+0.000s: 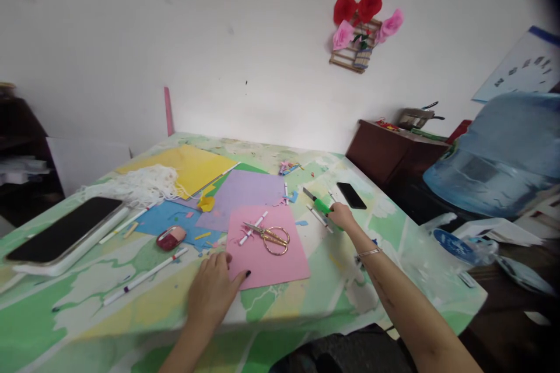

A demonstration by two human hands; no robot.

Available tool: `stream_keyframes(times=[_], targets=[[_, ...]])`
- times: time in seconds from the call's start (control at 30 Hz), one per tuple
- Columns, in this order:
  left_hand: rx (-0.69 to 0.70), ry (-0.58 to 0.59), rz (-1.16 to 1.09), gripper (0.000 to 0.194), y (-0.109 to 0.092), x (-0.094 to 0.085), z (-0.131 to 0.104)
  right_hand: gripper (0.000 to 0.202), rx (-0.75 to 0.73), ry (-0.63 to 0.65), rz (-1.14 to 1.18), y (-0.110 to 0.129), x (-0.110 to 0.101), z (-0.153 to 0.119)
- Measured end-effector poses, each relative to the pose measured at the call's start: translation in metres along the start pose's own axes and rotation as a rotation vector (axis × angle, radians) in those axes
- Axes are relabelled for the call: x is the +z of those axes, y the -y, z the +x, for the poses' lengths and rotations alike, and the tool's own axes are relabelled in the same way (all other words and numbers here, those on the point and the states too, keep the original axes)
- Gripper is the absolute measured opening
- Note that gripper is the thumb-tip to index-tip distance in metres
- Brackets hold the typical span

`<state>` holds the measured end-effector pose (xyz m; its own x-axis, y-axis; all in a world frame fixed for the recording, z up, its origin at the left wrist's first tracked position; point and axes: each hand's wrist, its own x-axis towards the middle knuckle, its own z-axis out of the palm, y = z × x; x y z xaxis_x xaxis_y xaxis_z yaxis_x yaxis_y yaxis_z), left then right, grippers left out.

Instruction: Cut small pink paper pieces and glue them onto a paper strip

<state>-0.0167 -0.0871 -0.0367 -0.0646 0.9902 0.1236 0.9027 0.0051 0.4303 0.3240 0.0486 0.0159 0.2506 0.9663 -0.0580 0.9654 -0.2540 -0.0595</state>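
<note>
My left hand (pixel 214 288) rests at the left edge of a pink sheet (pixel 275 268), its thumb stretched out on the sheet and apart from the fingers. On that sheet lie gold-handled scissors (pixel 275 237), across a short white stick (pixel 254 227) with pink shreds around it. To the right, my right hand (pixel 342 217) is closed on the green handle of a utility knife (pixel 321 206), whose grey blade end points up and left. White sticks (pixel 319 218) lie under and beside the knife. A black phone (pixel 351 195) lies just beyond my right hand.
Purple (pixel 251 189), blue (pixel 153 218) and yellow sheets (pixel 192 163) overlap further left. White cord (pixel 144 183) is heaped near a large phone (pixel 65 230). A dark red oval object (pixel 171 238) and a long white stick (pixel 146 277) lie nearby. A plastic bag (pixel 431 250) and water bottle (pixel 494 157) are right.
</note>
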Motion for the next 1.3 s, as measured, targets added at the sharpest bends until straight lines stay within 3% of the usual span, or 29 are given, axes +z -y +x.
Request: stream_keyframes(times=[0.2, 0.3, 0.47, 0.7, 1.0, 1.13, 1.3], targets=[[0.008, -0.039, -0.005, 0.031, 0.001, -0.001, -0.005, 0.032, -0.035, -0.064, -0.016, 0.01, 0.0, 0.004], [0.048, -0.082, 0.018, 0.03, 0.001, 0.0, -0.008, 0.032, -0.135, -0.09, -0.016, 0.024, 0.0, -0.002], [0.126, -0.17, 0.054, 0.03, 0.004, 0.004, -0.011, 0.03, -0.374, 0.07, 0.005, 0.053, 0.009, -0.017], [0.239, -0.278, 0.109, 0.023, 0.006, 0.009, -0.016, 0.031, -0.362, 0.15, 0.021, 0.072, 0.019, -0.023], [0.283, -0.322, 0.057, 0.012, 0.013, 0.014, -0.014, 0.026, -0.321, -0.046, 0.201, 0.07, 0.016, -0.028], [0.247, -0.303, -0.013, 0.013, 0.011, 0.013, -0.015, 0.01, -0.365, -0.145, 0.331, 0.086, 0.021, -0.035], [0.179, -0.204, -0.14, 0.012, 0.012, 0.003, -0.012, 0.008, -0.399, -0.207, 0.418, 0.111, 0.026, -0.032]])
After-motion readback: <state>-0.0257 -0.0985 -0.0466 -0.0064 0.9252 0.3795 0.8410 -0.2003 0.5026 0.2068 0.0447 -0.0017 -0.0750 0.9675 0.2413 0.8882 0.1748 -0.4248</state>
